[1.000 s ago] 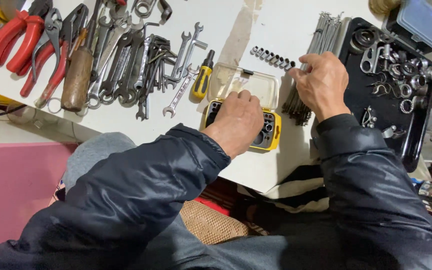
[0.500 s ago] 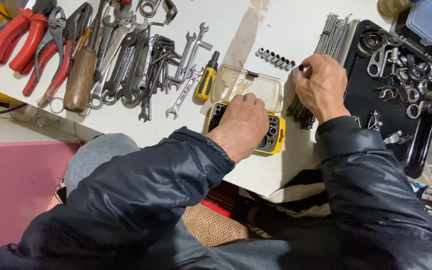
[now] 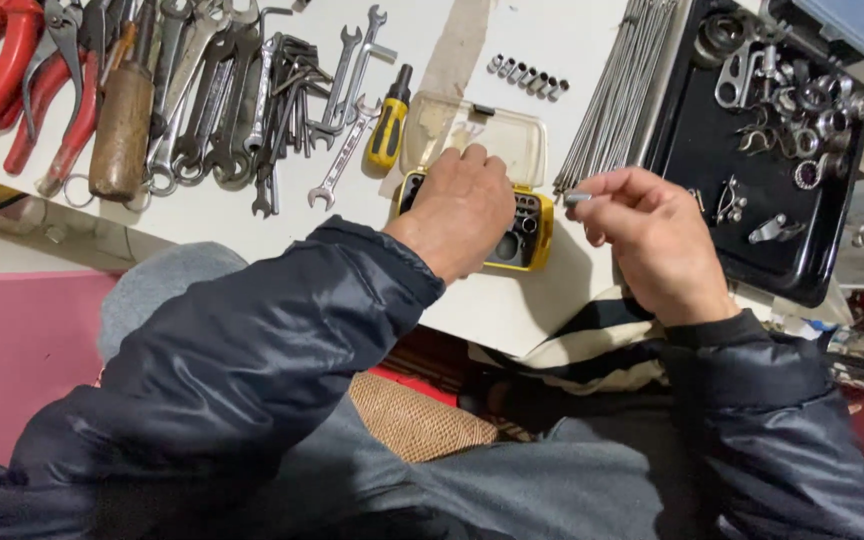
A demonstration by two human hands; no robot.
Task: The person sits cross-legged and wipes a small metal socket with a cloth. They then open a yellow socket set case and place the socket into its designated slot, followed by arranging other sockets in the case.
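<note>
Since the earlier frame the right hand point(image 3: 652, 235) has been lifting away from the bundle of thin metal rods point(image 3: 617, 90) and is now hovering off the worktop's point(image 3: 512, 300) near edge, pinching a small grey bit point(image 3: 577, 198) between thumb and fingertips. The left hand point(image 3: 462, 210) is staying pressed down on the yellow bit case point(image 3: 527, 235), fingers curled over its rows of bits, with the clear lid point(image 3: 472, 135) lying open behind it. The white worktop is carrying a crowded spread: red-handled pliers point(image 3: 12, 70) and a wooden-handled tool point(image 3: 122, 120) at the far left, a heap of wrenches point(image 3: 242, 90) beside them, a stubby yellow-and-black screwdriver point(image 3: 389, 130) just left of the case, and a short row of small sockets point(image 3: 527, 77) further back. A black tray point(image 3: 722, 150) is sitting at the right, holding loose metal fittings. Below the worktop edge a pink surface point(image 3: 22, 360) is showing at the left, and a woven basket point(image 3: 417, 420) is sitting between the person's dark sleeves.
</note>
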